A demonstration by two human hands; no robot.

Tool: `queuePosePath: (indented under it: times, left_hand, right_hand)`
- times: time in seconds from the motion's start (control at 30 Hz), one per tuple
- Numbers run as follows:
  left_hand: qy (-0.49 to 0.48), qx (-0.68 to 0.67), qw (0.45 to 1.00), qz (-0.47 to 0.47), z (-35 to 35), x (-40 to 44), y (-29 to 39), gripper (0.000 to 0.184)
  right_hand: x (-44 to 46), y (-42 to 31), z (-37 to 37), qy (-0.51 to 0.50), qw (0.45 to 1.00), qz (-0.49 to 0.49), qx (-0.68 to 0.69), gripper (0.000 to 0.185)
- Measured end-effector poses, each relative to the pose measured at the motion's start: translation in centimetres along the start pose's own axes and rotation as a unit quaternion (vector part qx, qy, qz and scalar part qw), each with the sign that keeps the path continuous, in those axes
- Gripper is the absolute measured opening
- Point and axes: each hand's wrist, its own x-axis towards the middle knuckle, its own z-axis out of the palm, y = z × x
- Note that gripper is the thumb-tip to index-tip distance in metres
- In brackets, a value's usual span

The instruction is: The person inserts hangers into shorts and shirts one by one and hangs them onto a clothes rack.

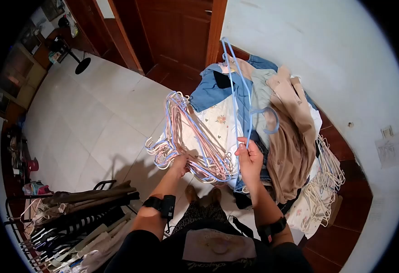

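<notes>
My left hand (179, 165) is closed round a thick bundle of hangers (188, 136) in pink, blue and white, their hooks pointing left. A single blue hanger (249, 102) stands on end in my right hand (249, 159), its long bar rising away from me and its hook to the right. Thumb and fingers pinch it near its lower end. Beyond it lies a heap of clothes, with a brown garment (290, 141) on the right and blue denim (210, 88) at the back. A floral cloth (220, 119) shows behind the bundle.
More white hangers (322, 182) lie at the right end of the heap, by the white wall (345, 68). A rack of hung clothes (81, 227) stands at lower left. Tiled floor (94, 104) stretches left, and a brown door (176, 36) is at the back.
</notes>
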Motion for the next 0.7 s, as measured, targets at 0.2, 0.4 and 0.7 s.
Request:
queuePosePath:
  times: [0.2, 0.4, 0.7]
  left_hand:
    - [0.03, 0.196, 0.98, -0.007, 2.7, -3.1, 0.0, 0.049]
    - [0.103, 0.26, 0.96, 0.015, 3.5, -6.5, 0.2, 0.059]
    - [-0.073, 0.278, 0.896, 0.34, 4.2, -15.5, 4.1, 0.041]
  right_hand:
    - [-0.3, -1.3, 1.5, -0.075, 0.988, 0.097, 0.097, 0.023]
    - [-1.5, -1.2, 2.4, -0.093, 0.963, 0.177, 0.182, 0.023]
    - [-5.2, -0.6, 5.5, -0.133, 0.98, 0.146, 0.036, 0.019]
